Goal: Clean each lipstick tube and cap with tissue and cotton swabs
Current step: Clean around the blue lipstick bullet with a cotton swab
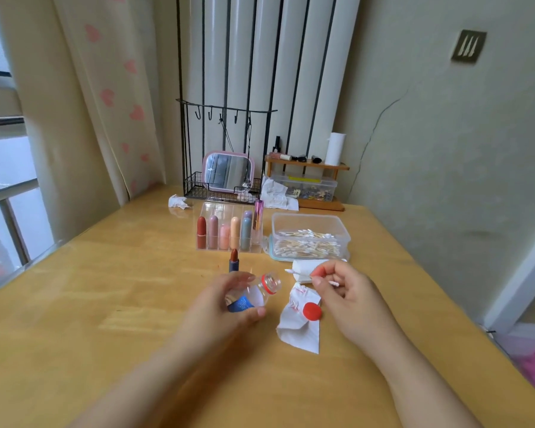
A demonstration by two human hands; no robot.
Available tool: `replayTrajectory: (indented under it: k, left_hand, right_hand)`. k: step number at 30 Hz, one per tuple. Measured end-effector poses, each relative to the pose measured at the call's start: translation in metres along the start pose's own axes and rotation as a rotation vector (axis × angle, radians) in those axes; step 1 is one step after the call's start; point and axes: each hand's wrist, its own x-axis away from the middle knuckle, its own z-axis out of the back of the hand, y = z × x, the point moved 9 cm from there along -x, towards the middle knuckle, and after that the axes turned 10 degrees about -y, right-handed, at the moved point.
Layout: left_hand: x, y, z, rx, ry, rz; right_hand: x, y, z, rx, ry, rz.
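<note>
Resting above the near part of the wooden table (112, 304), both forearms reach in from the bottom edge. The left hand (229, 299) is curled round a small clear bottle (255, 293) with a blue label, tilted so its open, red-ringed mouth points to the right. The right hand (342, 287) pinches a cotton swab (297, 273) between thumb and fingers; the swab's white tip points left, near the bottle's mouth but apart from it. Between and just below the two hands lies a crumpled white tissue (300, 327) with red smears, and a red bottle cap (312, 312) sits on it. A folded white tissue pad (303, 267) lies just beyond the right hand.

Just past the left hand, an uncapped lipstick (233, 260) stands upright on the table, its brownish-red stick raised from a dark blue tube. Behind it is a clear organizer (229, 231) holding a row of capped lipstick tubes in red, pink, peach, purple and grey-blue. To its right, a clear plastic box (309, 234) is full of cotton swabs.

Farther back stand a pink-framed mirror (228, 171) in a black wire rack (198, 186), more crumpled tissues (275, 193), and a small wooden shelf (306, 165) with small bottles and a white roll.
</note>
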Motion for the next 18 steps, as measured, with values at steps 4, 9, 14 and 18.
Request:
replayTrajectory:
  k: [4, 9, 14, 18]
  left_hand:
    - [0.007, -0.003, -0.011, -0.036, -0.037, -0.065]
    - [0.011, 0.001, -0.009, -0.165, -0.065, -0.115]
    - [0.016, 0.010, -0.002, -0.253, -0.035, -0.168]
    - [0.017, 0.015, -0.001, -0.269, -0.029, -0.184]
  right_hand:
    - [0.009, 0.010, -0.007, 0.103, -0.016, 0.029]
    - [0.013, -0.006, -0.025, 0.418, -0.042, 0.231]
    - [0.019, -0.014, -0.043, 0.464, -0.141, 0.329]
    - [0.019, -0.015, -0.045, 0.483, -0.112, 0.373]
